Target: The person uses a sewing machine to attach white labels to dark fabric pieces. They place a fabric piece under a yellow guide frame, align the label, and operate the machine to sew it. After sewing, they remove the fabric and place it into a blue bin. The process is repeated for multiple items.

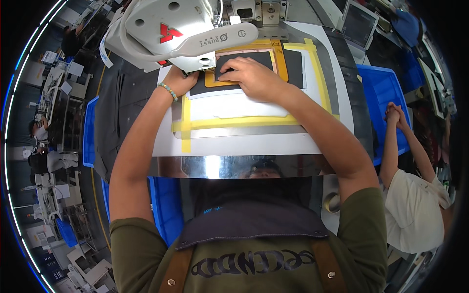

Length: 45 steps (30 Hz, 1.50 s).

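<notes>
My left hand point(180, 82), with a beaded bracelet on its wrist, reaches to the white machine head point(193, 61); its fingertips are partly hidden there. My right hand point(251, 78) rests with bent, parted fingers on a dark piece point(259, 58) inside an orange rectangular frame point(280, 69). Under the frame lie a larger dark sheet point(295, 68) and white layers point(251, 107), within yellow tape strips point(239, 122) on a metal plate point(325, 56). A pale lever point(227, 36) juts from the machine above my right hand.
Blue bins point(366, 75) flank the worktable, with more below its front edge. A polished steel strip point(205, 166) runs along that edge. A screen point(354, 27) stands at back right. Another person point(410, 205) at the right has clasped hands over a bin. More workers and machines line the left.
</notes>
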### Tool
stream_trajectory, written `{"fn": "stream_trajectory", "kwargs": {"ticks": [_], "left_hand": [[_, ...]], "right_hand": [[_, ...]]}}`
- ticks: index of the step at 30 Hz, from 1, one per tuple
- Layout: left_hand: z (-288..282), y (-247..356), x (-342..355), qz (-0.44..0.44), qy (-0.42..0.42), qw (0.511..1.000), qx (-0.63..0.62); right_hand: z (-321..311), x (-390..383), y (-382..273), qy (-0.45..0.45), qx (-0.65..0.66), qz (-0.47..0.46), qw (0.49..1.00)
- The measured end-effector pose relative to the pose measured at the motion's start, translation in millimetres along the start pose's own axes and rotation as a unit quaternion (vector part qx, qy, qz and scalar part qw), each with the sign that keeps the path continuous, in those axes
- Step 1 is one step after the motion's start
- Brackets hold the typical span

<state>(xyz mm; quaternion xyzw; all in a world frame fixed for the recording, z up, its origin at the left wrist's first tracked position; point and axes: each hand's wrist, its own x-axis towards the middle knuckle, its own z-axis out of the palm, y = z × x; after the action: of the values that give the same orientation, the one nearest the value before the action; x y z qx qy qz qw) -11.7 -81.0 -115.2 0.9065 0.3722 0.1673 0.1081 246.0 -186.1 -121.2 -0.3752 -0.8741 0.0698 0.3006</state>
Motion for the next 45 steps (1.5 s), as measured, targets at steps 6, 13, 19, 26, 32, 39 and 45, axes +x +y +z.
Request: {"fn": "stream_trajectory", "kwargs": {"ticks": [6, 13, 19, 26, 32, 39, 45], "left_hand": [[-3, 8, 2, -0.022, -0.008, 1.000, 0.009], [-6, 15, 4, -0.018, -0.014, 1.000, -0.006], [-4, 10, 5, -0.011, -0.011, 1.000, 0.006], [9, -8, 8, 0.003, 0.004, 1.000, -0.004], [24, -45, 8, 0.006, 0.003, 1.000, 0.027], [11, -26, 10, -0.051, -0.055, 0.997, 0.019], [17, -45, 0, -0.024, -0.018, 1.000, 0.004]], "right_hand": [[-2, 2, -2, -0.014, -0.008, -0.004, 1.000], [-3, 1, -1, 0.001, -0.025, -0.020, 0.999], [-2, 2, 0, -0.002, -0.027, -0.016, 1.000], [-3, 4, 5, -0.008, -0.022, 0.007, 1.000], [-2, 11, 7, -0.007, -0.005, 0.015, 1.000], [-8, 17, 10, -0.015, -0.024, 0.072, 0.997], [-8, 32, 9, -0.054, -0.083, 0.069, 0.993]]}}
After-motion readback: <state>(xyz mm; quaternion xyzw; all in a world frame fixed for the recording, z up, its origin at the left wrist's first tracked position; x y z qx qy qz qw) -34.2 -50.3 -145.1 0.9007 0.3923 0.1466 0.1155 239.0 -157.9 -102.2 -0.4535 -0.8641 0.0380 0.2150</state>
